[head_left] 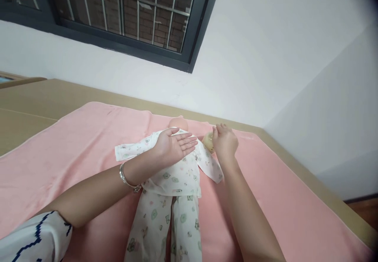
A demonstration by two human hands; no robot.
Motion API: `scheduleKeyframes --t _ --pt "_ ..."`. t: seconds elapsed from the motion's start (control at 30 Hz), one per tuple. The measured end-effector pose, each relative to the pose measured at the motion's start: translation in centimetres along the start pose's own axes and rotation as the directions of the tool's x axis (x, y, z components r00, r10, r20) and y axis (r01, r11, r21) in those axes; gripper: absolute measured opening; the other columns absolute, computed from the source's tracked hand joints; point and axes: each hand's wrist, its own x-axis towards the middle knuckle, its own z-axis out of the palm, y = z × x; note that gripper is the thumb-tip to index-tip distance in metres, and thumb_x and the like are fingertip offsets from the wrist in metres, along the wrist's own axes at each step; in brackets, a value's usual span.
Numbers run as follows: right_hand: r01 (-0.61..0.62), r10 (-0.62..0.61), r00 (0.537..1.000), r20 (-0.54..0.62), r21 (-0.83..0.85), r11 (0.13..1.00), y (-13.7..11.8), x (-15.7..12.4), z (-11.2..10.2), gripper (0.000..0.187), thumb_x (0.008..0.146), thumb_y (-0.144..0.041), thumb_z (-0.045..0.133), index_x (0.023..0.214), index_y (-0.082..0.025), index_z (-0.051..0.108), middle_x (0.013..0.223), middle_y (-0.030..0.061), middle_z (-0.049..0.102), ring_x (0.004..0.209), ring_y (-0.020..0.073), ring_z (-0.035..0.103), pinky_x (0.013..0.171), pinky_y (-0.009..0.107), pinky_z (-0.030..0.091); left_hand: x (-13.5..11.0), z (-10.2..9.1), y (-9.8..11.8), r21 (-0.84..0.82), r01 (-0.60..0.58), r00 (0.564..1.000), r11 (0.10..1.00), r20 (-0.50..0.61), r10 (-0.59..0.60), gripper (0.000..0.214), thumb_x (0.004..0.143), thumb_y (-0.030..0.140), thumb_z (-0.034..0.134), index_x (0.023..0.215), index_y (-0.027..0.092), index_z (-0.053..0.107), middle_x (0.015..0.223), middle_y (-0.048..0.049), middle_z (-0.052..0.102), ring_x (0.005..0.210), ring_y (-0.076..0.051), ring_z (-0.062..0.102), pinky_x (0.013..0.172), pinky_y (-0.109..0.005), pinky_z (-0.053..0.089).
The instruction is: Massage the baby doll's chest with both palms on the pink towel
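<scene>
My left hand (175, 148) is stretched out flat, palm up, with nothing in it. It hovers over the chest of a white printed pyjama top (177, 183). Curled fingers of my right hand (227, 142) close on a yellowish, see-through bottle (208, 142), whose rounded end points left towards my open palm; the rest is hidden behind the hand. Matching pyjama trousers (153, 218) lie below the top, their legs running towards me. At the top's neck a smooth, skin-coloured round form (178, 123), like a doll's head, shows partly. Both sleeves spread outwards.
A pink blanket (88, 144) lies under the clothes on a wooden surface (67, 93). Behind it rises a white wall (251, 49) with a dark-framed, barred window (147, 14). A silver bracelet (126, 177) circles my left wrist.
</scene>
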Motion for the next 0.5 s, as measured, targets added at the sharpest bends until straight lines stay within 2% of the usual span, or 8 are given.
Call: scheduleKeyframes --t 0.17,0.3,0.4,0.5 --pt "-0.010 0.011 0.998 -0.058 0.025 1.000 0.1 0.0 0.5 0.034 0.097 -0.024 0.042 0.104 -0.015 0.075 0.131 0.0126 0.066 0.132 0.0304 0.054 0.101 0.046 0.049 -1.7 -0.1 1.0 -0.017 -0.006 1.000 1.000 -0.014 0.006 0.050 0.084 0.040 0.044 0.123 0.011 0.056 0.137 -0.0218 0.059 0.126 -0.030 0.061 0.109 -0.044 0.049" --pt "0.065 -0.058 0.988 -0.140 0.044 0.997 0.7 0.1 0.9 0.033 0.095 -0.025 0.045 0.096 -0.014 0.076 0.127 0.0150 0.067 0.129 0.0293 0.057 0.104 0.046 0.048 -2.9 0.8 1.9 -0.004 0.004 0.999 1.000 -0.043 -0.004 0.050 0.084 0.036 0.040 0.125 0.011 0.056 0.131 -0.0211 0.062 0.127 -0.031 0.059 0.107 -0.046 0.050" --pt "0.141 -0.128 0.970 -0.208 0.045 0.989 1.2 0.3 1.3 0.033 0.093 -0.026 0.046 0.086 -0.015 0.076 0.119 0.0152 0.072 0.125 0.0291 0.061 0.104 0.048 0.047 -3.6 1.1 2.6 -0.015 0.016 0.996 1.000 -0.089 -0.018 0.050 0.086 0.036 0.038 0.125 0.011 0.056 0.130 -0.0206 0.063 0.128 -0.029 0.059 0.107 -0.043 0.050" --pt "0.206 -0.193 0.941 -0.277 0.020 0.978 1.6 0.5 1.7 0.031 0.092 -0.027 0.047 0.075 -0.018 0.073 0.111 0.0116 0.075 0.119 0.0293 0.064 0.105 0.054 0.044 -4.0 1.1 3.0 -0.068 0.041 0.989 0.997 -0.141 -0.050 0.049 0.085 0.035 0.045 0.126 0.010 0.056 0.131 -0.0182 0.063 0.124 -0.027 0.062 0.108 -0.038 0.049"
